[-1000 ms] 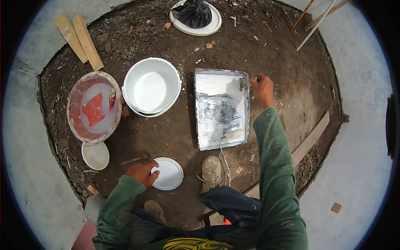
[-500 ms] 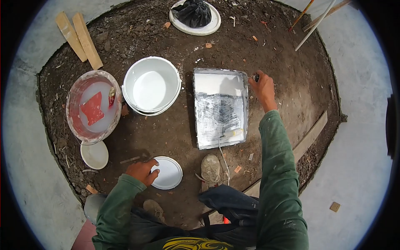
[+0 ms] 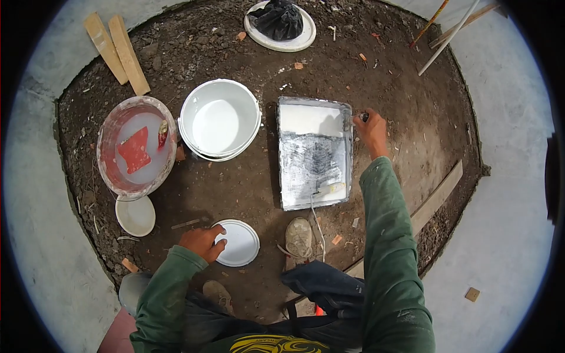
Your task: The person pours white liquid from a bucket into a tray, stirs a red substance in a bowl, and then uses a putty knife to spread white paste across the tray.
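Note:
My left hand [image 3: 202,242] is over the left rim of a round white lid [image 3: 238,244], thumb and forefinger apart, nothing visible between them. My right hand [image 3: 372,132] is closed at the right edge of a paint tray [image 3: 315,170], its fingers around a small dark object [image 3: 364,117] whose kind I cannot tell. White paint [image 3: 303,119] pools in the tray's far end; the near part is smeared grey and white. A paint roller [image 3: 329,190] lies in the near end, its wire handle [image 3: 318,226] reaching out past the tray toward my shoe.
Left of the tray stand a white bucket [image 3: 187,138] and a reddish tub [image 3: 106,162] of milky liquid holding a red scraper-like piece [image 3: 135,151]. A small pale bowl [image 3: 135,216] sits beside the tub. Planks [image 3: 130,56] and a black bag [image 3: 275,20] on a white lid [image 3: 306,41] lie farther off.
The whole view has shifted slightly, so the buckets and tray appear a little farther right. Both hands keep nearly the same places by the lid and the tray's edge.

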`<state>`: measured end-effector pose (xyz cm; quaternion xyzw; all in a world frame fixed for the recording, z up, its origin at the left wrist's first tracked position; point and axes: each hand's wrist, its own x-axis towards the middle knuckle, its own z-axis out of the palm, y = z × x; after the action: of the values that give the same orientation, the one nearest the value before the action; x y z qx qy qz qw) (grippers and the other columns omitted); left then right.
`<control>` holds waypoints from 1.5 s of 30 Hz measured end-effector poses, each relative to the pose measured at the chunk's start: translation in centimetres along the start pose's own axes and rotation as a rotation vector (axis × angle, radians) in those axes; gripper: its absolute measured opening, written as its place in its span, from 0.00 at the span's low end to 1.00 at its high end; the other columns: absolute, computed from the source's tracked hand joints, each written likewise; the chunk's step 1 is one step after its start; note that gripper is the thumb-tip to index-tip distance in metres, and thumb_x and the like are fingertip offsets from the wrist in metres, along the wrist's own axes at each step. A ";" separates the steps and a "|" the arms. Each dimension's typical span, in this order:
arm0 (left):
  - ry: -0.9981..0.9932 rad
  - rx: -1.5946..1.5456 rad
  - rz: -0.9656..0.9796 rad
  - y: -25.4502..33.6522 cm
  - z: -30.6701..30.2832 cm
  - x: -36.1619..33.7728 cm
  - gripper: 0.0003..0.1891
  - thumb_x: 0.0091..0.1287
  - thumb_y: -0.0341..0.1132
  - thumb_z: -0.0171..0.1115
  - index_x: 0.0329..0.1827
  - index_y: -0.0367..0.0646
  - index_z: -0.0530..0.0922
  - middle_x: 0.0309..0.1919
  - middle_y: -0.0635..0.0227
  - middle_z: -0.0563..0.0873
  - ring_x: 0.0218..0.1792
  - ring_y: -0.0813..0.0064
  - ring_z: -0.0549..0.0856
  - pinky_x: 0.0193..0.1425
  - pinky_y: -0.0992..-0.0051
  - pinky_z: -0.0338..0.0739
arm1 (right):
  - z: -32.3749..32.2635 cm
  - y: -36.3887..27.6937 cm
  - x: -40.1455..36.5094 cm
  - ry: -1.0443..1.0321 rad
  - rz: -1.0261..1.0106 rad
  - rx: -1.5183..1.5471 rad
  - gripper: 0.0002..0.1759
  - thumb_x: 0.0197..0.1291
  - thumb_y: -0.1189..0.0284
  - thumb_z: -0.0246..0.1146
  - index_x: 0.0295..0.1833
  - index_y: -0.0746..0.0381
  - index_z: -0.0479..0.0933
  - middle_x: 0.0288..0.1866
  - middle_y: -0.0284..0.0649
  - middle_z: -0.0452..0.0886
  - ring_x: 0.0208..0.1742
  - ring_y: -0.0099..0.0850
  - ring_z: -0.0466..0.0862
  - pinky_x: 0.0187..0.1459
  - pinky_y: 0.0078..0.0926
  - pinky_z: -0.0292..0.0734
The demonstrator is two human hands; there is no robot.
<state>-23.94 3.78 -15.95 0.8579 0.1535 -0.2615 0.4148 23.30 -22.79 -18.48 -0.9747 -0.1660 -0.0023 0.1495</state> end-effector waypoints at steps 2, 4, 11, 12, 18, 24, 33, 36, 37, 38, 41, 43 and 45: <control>0.001 0.016 0.002 0.1 0.0 -0.1 0.17 0.67 0.45 0.63 0.55 0.47 0.83 0.29 0.54 0.89 0.33 0.49 0.88 0.41 0.54 0.81 | 0.4 -0.1 0.3 0.010 0.015 0.026 0.23 0.54 0.63 0.73 0.49 0.69 0.83 0.38 0.55 0.88 0.45 0.51 0.89 0.49 0.43 0.82; -0.003 0.014 -0.008 0.1 -0.1 -0.1 0.18 0.67 0.45 0.63 0.55 0.47 0.83 0.29 0.54 0.89 0.33 0.49 0.88 0.41 0.54 0.81 | 0.5 -0.9 0.6 0.017 0.028 0.057 0.22 0.54 0.63 0.72 0.48 0.70 0.83 0.36 0.54 0.89 0.43 0.49 0.90 0.48 0.40 0.82; -0.007 0.023 -0.004 -0.1 0.0 -0.1 0.18 0.67 0.45 0.63 0.56 0.47 0.82 0.30 0.52 0.89 0.35 0.48 0.88 0.42 0.53 0.81 | 0.4 -2.4 0.5 -0.003 0.097 0.208 0.18 0.56 0.63 0.70 0.41 0.71 0.84 0.26 0.46 0.88 0.32 0.38 0.91 0.42 0.34 0.83; -0.007 0.023 -0.004 -0.1 -0.1 0.0 0.18 0.67 0.45 0.63 0.56 0.47 0.82 0.30 0.52 0.89 0.35 0.48 0.88 0.42 0.53 0.81 | 0.6 -2.8 0.2 0.003 0.077 0.166 0.19 0.57 0.63 0.70 0.41 0.71 0.84 0.26 0.46 0.88 0.31 0.37 0.91 0.41 0.34 0.83; -0.032 -0.005 -0.014 0.0 -0.2 0.0 0.18 0.68 0.45 0.63 0.56 0.47 0.82 0.31 0.52 0.89 0.35 0.48 0.88 0.43 0.53 0.81 | 1.5 -3.4 -0.4 -0.001 0.116 0.295 0.18 0.57 0.63 0.69 0.41 0.70 0.85 0.24 0.44 0.88 0.27 0.32 0.90 0.36 0.31 0.84; -0.026 -0.010 -0.006 -0.4 -0.3 -0.2 0.18 0.68 0.46 0.62 0.56 0.47 0.82 0.31 0.52 0.89 0.34 0.48 0.89 0.42 0.54 0.81 | 1.3 -5.6 -1.1 0.020 0.212 0.428 0.17 0.57 0.65 0.68 0.42 0.69 0.86 0.26 0.44 0.89 0.27 0.29 0.90 0.37 0.29 0.85; -0.002 -0.002 0.017 -0.7 -0.3 -0.4 0.19 0.68 0.46 0.62 0.56 0.46 0.82 0.30 0.53 0.89 0.33 0.48 0.88 0.41 0.54 0.81 | 2.8 -7.8 -1.7 -0.032 0.008 0.324 0.18 0.56 0.65 0.68 0.43 0.71 0.85 0.26 0.44 0.88 0.29 0.32 0.91 0.36 0.30 0.85; -0.009 -0.009 0.004 -0.5 -0.6 -0.6 0.19 0.68 0.46 0.61 0.56 0.45 0.82 0.29 0.53 0.89 0.33 0.48 0.88 0.41 0.53 0.81 | 2.2 -9.3 -2.0 -0.084 0.135 0.499 0.19 0.54 0.65 0.68 0.43 0.71 0.85 0.25 0.44 0.88 0.28 0.31 0.91 0.36 0.30 0.85; -0.010 -0.018 0.005 -0.5 -0.7 -0.6 0.19 0.68 0.46 0.61 0.56 0.45 0.82 0.29 0.53 0.89 0.33 0.48 0.88 0.41 0.53 0.81 | 2.8 -9.2 -1.9 -0.084 0.132 0.499 0.19 0.54 0.65 0.68 0.43 0.71 0.85 0.25 0.44 0.88 0.28 0.31 0.91 0.36 0.30 0.85; -0.013 -0.026 0.007 -0.5 -0.6 -0.6 0.19 0.68 0.47 0.61 0.56 0.46 0.82 0.29 0.53 0.89 0.33 0.48 0.88 0.42 0.53 0.81 | 3.4 -9.0 -1.9 -0.048 0.068 0.420 0.19 0.54 0.65 0.69 0.42 0.71 0.85 0.25 0.45 0.88 0.27 0.31 0.91 0.35 0.30 0.85; -0.009 -0.008 0.016 -0.8 -0.4 -0.6 0.19 0.68 0.47 0.61 0.56 0.46 0.82 0.29 0.53 0.89 0.33 0.48 0.88 0.42 0.52 0.80 | 3.6 -9.5 -2.1 -0.053 0.041 0.417 0.18 0.54 0.65 0.69 0.41 0.71 0.85 0.25 0.45 0.88 0.26 0.31 0.90 0.34 0.30 0.84; -0.012 -0.008 0.009 -0.6 -0.7 -0.7 0.19 0.68 0.47 0.61 0.57 0.46 0.82 0.29 0.52 0.88 0.33 0.48 0.88 0.43 0.52 0.80 | 3.2 -10.8 -3.0 -0.061 0.119 0.573 0.16 0.54 0.65 0.68 0.39 0.70 0.85 0.25 0.45 0.88 0.25 0.31 0.90 0.32 0.29 0.84; -0.018 -0.006 0.009 -0.5 -0.7 -0.7 0.19 0.68 0.47 0.61 0.57 0.46 0.81 0.29 0.52 0.88 0.34 0.48 0.88 0.43 0.52 0.80 | 4.0 -10.8 -3.1 -0.036 0.046 0.473 0.16 0.54 0.66 0.68 0.39 0.70 0.84 0.24 0.46 0.88 0.25 0.31 0.90 0.32 0.29 0.83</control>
<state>-24.57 4.64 -15.51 0.8550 0.1468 -0.2668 0.4199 16.73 -12.89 -19.30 -0.9160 -0.1425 0.0575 0.3706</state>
